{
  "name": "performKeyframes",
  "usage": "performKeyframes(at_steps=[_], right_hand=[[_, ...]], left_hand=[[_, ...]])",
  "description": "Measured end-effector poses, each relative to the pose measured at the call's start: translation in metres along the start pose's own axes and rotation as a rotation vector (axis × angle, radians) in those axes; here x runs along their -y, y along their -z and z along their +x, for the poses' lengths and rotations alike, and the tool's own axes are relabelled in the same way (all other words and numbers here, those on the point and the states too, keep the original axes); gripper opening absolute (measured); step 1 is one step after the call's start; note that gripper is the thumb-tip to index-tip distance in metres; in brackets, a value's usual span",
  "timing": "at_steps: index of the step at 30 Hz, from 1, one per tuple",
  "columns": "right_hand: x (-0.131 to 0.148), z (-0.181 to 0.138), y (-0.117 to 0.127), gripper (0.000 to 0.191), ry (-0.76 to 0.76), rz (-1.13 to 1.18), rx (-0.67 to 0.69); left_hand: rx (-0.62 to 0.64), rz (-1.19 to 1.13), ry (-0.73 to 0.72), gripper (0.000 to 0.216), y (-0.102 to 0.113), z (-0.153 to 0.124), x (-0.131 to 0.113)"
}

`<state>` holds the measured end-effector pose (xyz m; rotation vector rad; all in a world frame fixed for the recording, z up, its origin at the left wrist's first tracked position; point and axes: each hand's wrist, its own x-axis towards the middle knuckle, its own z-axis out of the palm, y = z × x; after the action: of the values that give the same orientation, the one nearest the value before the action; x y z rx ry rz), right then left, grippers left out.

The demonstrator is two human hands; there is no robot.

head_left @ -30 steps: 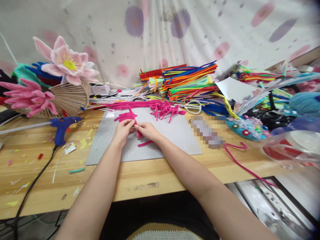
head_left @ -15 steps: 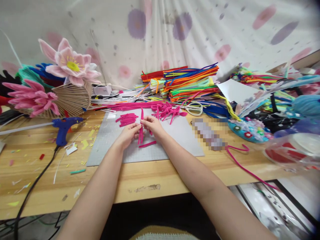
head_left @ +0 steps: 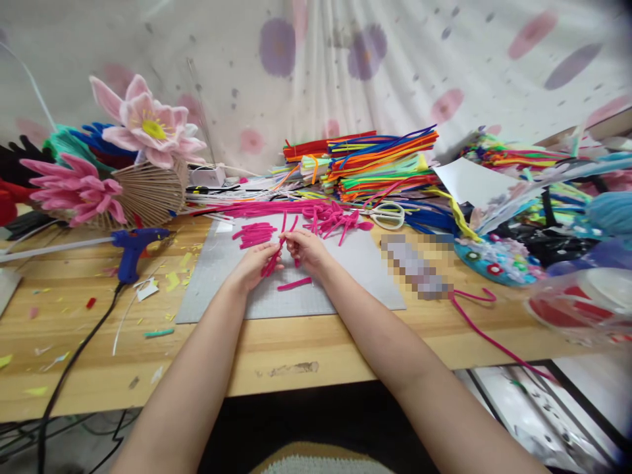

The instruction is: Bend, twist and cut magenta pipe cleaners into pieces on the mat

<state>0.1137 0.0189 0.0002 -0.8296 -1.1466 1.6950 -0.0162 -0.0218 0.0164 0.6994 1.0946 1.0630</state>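
Over the grey mat [head_left: 217,296] my left hand [head_left: 257,263] is closed on magenta pipe cleaners [head_left: 271,262] that slant up toward the right. My right hand [head_left: 305,250] pinches them near their upper part, where two tips spread apart above my fingers. A single magenta piece [head_left: 294,284] lies on the mat just below my hands. Behind my left hand rests a flat pile of short magenta pieces [head_left: 254,234]. Bent and looped magenta shapes [head_left: 336,220] sit behind my right hand.
A blue glue gun [head_left: 132,253] with a black cord lies at left, near pink pipe-cleaner flowers [head_left: 153,125]. Scissors [head_left: 388,215] and bundles of coloured pipe cleaners [head_left: 380,164] are at the back. A decorated blue piece [head_left: 498,260] and a clear container [head_left: 582,306] stand right.
The pipe cleaners between my hands have gone from nearly upright to slanted, and their upper tips now stand apart. The view has shifted slightly.
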Motion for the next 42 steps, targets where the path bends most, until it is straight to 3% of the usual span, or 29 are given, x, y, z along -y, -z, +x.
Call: performKeyframes(at_steps=[5,12,18,24,27,32,39,42], right_hand=[[0.009,-0.004,0.006,0.022,0.141,-0.291,0.2],[0.015,-0.006,0.004,0.03,0.184,-0.31,0.219],[0.014,-0.003,0.008,0.032,0.187,-0.2,0.143],[0.012,-0.001,0.014,0.033,0.161,-0.221,0.2],[0.013,-0.001,0.014,0.034,0.151,-0.243,0.2],[0.015,-0.002,0.015,0.034,0.176,-0.263,0.193],[0.013,-0.002,0.015,0.034,0.147,-0.215,0.167],[0.015,-0.003,0.012,0.035,0.155,-0.256,0.125]], left_hand=[[0.124,-0.234,0.198,0.017,0.002,-0.003,-0.007],[0.3,-0.501,0.401,0.018,0.007,-0.004,-0.008],[0.293,-0.457,0.316,0.014,0.003,-0.007,-0.004],[0.336,-0.356,0.261,0.009,-0.001,-0.007,-0.002],[0.344,-0.226,0.131,0.005,-0.003,-0.006,0.0],[0.231,-0.09,-0.125,0.017,-0.01,-0.007,0.006],[0.196,-0.203,0.016,0.007,-0.011,-0.007,0.001],[0.185,-0.194,-0.002,0.014,-0.011,-0.006,-0.001]])
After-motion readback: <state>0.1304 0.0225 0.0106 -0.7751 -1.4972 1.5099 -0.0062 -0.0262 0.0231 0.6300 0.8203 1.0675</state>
